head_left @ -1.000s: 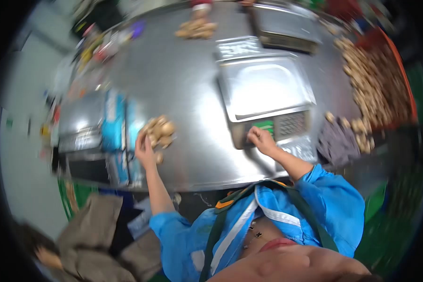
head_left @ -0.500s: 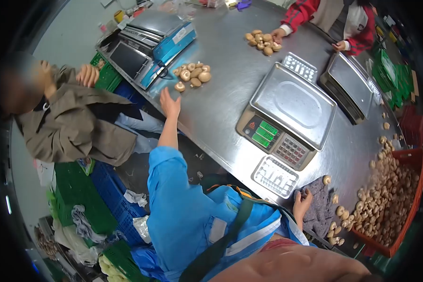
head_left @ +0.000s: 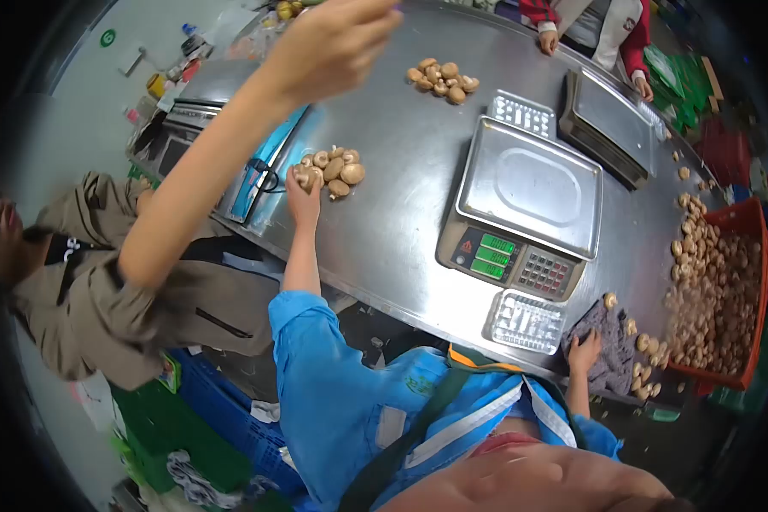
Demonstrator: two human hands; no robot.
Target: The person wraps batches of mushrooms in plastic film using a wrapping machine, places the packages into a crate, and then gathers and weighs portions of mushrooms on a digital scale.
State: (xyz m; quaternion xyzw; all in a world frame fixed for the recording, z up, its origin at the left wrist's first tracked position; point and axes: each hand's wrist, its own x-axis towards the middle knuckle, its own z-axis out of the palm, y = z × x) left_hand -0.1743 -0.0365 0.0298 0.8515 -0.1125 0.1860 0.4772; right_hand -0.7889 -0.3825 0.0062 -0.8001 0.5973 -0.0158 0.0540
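Note:
My left hand (head_left: 304,198) reaches across the steel table to a pile of brown mushrooms (head_left: 346,173). Its thumb and fingers close round a mushroom (head_left: 302,176) at the near left of the pile. Down at the right, my right hand (head_left: 583,352) rests on a grey cloth (head_left: 613,350), its fingers curved and apart, with nothing visible in them. Between my hands stands a digital scale (head_left: 533,200) with a bare metal pan and lit green displays. A clear plastic tray (head_left: 527,321) lies in front of it.
A second mushroom pile (head_left: 442,80) and another clear tray (head_left: 521,113) lie farther back. An orange crate (head_left: 761,290) of mushrooms is tipped at the right. A co-worker's arm (head_left: 222,162) stretches across the left, before a blue scale (head_left: 269,171). Another person's hand (head_left: 549,41) is at the far edge.
My left hand has moved onto the near pile and closed on a mushroom. The left co-worker's arm has swung forward over the table. The far person's hand has left the other pile.

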